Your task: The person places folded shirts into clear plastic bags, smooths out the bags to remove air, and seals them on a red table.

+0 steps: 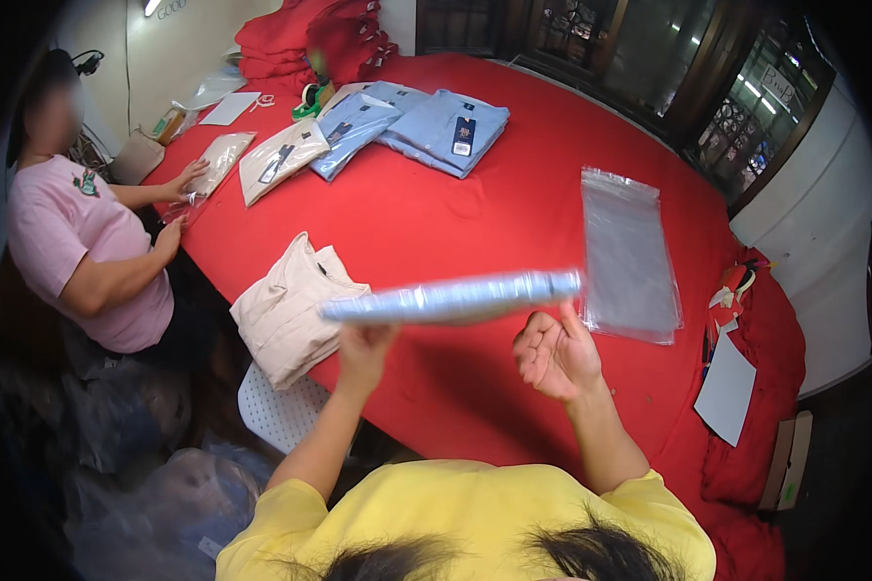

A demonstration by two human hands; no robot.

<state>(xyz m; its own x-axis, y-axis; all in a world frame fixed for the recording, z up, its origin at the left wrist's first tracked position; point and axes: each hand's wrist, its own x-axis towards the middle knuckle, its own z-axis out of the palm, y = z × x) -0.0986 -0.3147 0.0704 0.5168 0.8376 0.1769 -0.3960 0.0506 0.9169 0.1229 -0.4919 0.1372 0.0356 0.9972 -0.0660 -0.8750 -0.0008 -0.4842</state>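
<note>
two people (pixel 92 242) (pixel 455 508), one lifted packet (pixel 451 298), one white seat (pixel 279 414)

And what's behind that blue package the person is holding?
Red cloth shows around the blue package, and a beige garment past its left end. Whatever it covers there can't be seen.

Table (pixel 513 223): broad, draped in red.
Walls (pixel 814 261): pale, left and right.
Windows (pixel 639 63): dark-framed, behind the table.
Chair (pixel 279 412): white, perforated, beside the table.
Light (pixel 151 7): 1 bright tube, upper left.
</note>
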